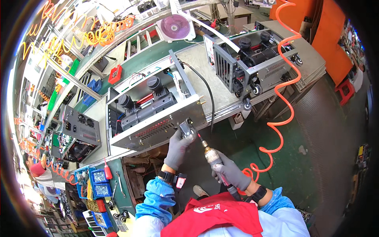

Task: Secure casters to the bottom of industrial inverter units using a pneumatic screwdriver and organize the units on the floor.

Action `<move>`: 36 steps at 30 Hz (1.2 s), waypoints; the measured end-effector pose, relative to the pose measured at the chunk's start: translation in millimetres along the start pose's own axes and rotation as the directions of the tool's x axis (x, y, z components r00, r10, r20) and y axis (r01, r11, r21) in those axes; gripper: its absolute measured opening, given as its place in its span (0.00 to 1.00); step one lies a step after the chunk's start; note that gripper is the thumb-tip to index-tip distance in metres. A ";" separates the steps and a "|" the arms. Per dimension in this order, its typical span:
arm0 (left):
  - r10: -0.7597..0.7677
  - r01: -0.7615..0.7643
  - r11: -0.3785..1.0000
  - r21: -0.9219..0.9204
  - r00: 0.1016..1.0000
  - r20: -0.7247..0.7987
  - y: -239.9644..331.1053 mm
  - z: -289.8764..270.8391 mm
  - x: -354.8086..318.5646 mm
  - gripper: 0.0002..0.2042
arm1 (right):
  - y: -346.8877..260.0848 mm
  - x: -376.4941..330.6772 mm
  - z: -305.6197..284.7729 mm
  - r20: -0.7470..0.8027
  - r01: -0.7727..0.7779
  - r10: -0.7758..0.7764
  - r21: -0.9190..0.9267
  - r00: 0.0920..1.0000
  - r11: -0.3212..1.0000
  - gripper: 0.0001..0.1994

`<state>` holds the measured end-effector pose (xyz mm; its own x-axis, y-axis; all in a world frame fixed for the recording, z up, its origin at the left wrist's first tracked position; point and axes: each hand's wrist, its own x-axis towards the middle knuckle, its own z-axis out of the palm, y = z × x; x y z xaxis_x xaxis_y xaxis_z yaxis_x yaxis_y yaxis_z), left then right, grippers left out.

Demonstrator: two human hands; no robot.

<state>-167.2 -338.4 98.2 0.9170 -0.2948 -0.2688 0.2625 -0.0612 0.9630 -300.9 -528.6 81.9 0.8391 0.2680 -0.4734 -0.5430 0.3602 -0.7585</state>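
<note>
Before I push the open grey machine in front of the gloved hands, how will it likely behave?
The open grey machine is probably heavy: a large black motor-like unit sits inside. Its metal-looking panels suggest a stiff case. Being broad and low, it seems unlikely to tip.

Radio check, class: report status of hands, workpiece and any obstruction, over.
Left hand holding caster at compressor cabinet's side. Right hand gripping power screwdriver, bit toward caster. Orange coiled hose loops beside right hand.

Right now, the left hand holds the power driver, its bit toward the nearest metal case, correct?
No: the head view shows the right hand holding the power driver, its bit toward the nearest metal case; the left hand holds a caster.
</note>
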 end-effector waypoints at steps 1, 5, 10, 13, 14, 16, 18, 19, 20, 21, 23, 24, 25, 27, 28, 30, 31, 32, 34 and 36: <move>0.020 -0.020 0.999 -0.043 1.000 -0.015 1.5 1.7 9.0 0.16 | -0.4 7.4 -0.2 -0.009 0.044 -0.044 -0.009 0.999 0.999 0.35; 0.026 -0.028 0.995 -0.091 0.999 -0.026 4.1 7.2 38.2 0.15 | 2.6 33.4 0.0 -0.102 0.109 -0.109 -0.003 0.989 0.994 0.35; 0.038 -0.039 0.993 -0.109 0.999 -0.009 -1.1 9.2 54.4 0.16 | 8.7 46.1 -1.2 -0.148 0.131 -0.139 -0.059 0.979 0.990 0.35; 0.040 -0.042 0.992 -0.120 0.999 -0.023 -4.1 10.1 53.2 0.16 | 7.4 46.1 -1.2 -0.155 0.092 -0.104 -0.082 0.983 0.992 0.35; 0.036 -0.039 0.991 -0.124 0.999 -0.030 -4.3 10.6 52.3 0.15 | 5.9 45.8 -1.1 -0.174 0.062 -0.077 -0.089 0.982 0.994 0.36; 0.037 -0.042 0.991 -0.130 0.999 -0.040 -3.7 11.5 51.0 0.15 | 2.5 44.9 -1.7 -0.150 0.089 -0.104 -0.104 0.983 0.991 0.35; 0.008 -0.015 0.992 -0.128 0.999 -0.052 -2.0 12.2 50.3 0.15 | -1.2 44.1 -4.8 -0.148 0.109 -0.127 -0.124 0.981 0.986 0.34; 0.033 -0.041 0.990 -0.137 0.997 -0.065 -1.1 12.4 50.0 0.15 | -2.5 43.4 -6.8 -0.099 0.046 -0.046 -0.003 0.994 0.999 0.33; 0.023 -0.030 0.993 -0.113 0.998 -0.059 0.2 12.3 49.7 0.15 | -3.6 43.0 -8.9 -0.058 -0.040 0.047 0.109 0.997 0.993 0.31; 0.013 -0.017 0.996 -0.089 0.998 -0.054 1.2 12.2 49.3 0.15 | -4.1 42.7 -10.4 -0.035 -0.029 0.033 0.108 0.999 0.994 0.31; 0.020 -0.026 0.994 -0.108 0.998 -0.056 2.7 12.3 48.6 0.15 | -3.6 42.7 -11.5 0.024 -0.060 0.056 0.251 0.998 0.966 0.29; 0.002 -0.007 0.993 -0.118 0.999 -0.046 3.1 12.1 48.6 0.15 | -2.8 43.3 -11.5 0.042 -0.065 0.057 0.247 0.998 0.967 0.29; 0.027 -0.033 0.992 -0.124 0.998 -0.051 3.4 12.0 48.4 0.15 | -2.2 43.7 -10.8 0.023 -0.048 0.045 0.206 0.999 0.977 0.28; 0.007 -0.012 0.994 -0.109 0.999 -0.040 3.1 11.5 48.8 0.16 | -1.5 44.7 -9.5 0.003 -0.032 0.032 0.162 0.999 0.986 0.27; 0.028 -0.033 0.992 -0.119 0.999 -0.046 2.8 11.2 49.2 0.16 | -1.8 44.8 -8.9 -0.001 -0.030 0.030 0.144 1.000 0.989 0.27; 0.015 -0.018 0.997 -0.076 0.999 -0.046 2.3 10.8 50.0 0.16 | -4.1 44.0 -7.7 -0.007 -0.028 0.029 0.128 1.000 0.991 0.27; 0.036 -0.040 0.995 -0.088 0.999 -0.036 2.0 10.6 50.6 0.16 | -6.1 43.2 -7.5 -0.010 -0.042 0.044 0.129 0.999 0.991 0.27; 0.042 -0.045 0.994 -0.096 0.998 -0.036 2.0 10.6 51.2 0.16 | -8.6 42.1 -7.1 -0.036 -0.066 0.071 0.125 0.997 0.990 0.27; 0.048 -0.051 0.994 -0.100 0.998 -0.030 1.8 10.8 52.2 0.15 | -13.3 39.7 -5.3 -0.012 -0.048 0.050 0.134 0.999 0.990 0.27; 0.031 -0.033 0.996 -0.077 0.999 -0.037 1.7 11.0 53.0 0.15 | -17.5 37.9 -2.5 -0.011 -0.041 0.043 0.138 0.999 0.990 0.27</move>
<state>-121.5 -364.7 85.9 0.9352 -0.2605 -0.2398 0.2541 0.0225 0.9669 -259.5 -527.0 76.1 0.8151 0.2737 -0.5105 -0.5765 0.4687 -0.6693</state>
